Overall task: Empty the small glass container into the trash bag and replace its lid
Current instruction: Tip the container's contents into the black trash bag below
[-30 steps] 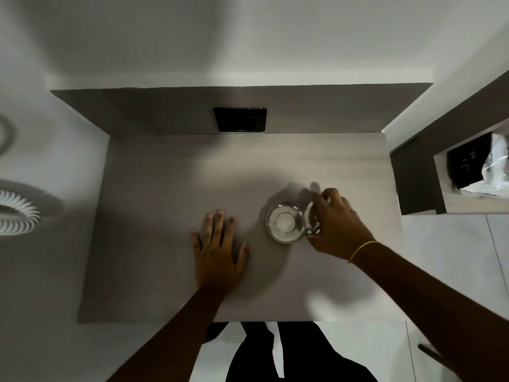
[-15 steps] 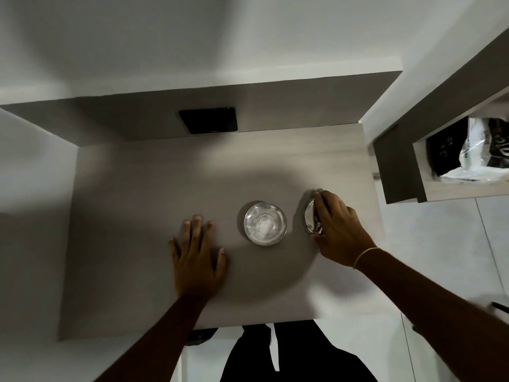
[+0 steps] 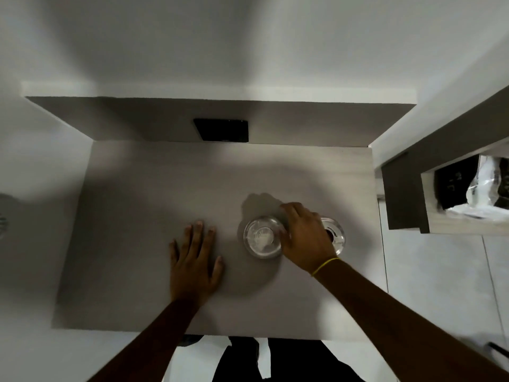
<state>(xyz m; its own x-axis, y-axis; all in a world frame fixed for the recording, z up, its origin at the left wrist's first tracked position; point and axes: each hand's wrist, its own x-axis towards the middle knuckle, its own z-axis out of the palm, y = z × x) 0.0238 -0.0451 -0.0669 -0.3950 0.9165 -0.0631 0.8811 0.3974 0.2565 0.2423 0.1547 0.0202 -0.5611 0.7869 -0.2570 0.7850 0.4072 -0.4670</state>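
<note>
The small glass container [image 3: 263, 237] stands upright, mouth up, on the table [image 3: 143, 188]; the right hand [image 3: 305, 238] grips its rim, half hiding the lid [image 3: 334, 234]. The left hand [image 3: 194, 264] lies flat, fingers spread.

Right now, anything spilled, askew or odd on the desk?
Nothing spilled. The glass container stands upright and open with white contents inside; its lid lies on the desk beside it. Right hand touches the container, left hand lies flat.

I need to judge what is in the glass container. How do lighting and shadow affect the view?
Head view: dim; a broad shadow covers the table around the glass container, where pale contents show; glare blurs the lid beside the right hand.
</note>
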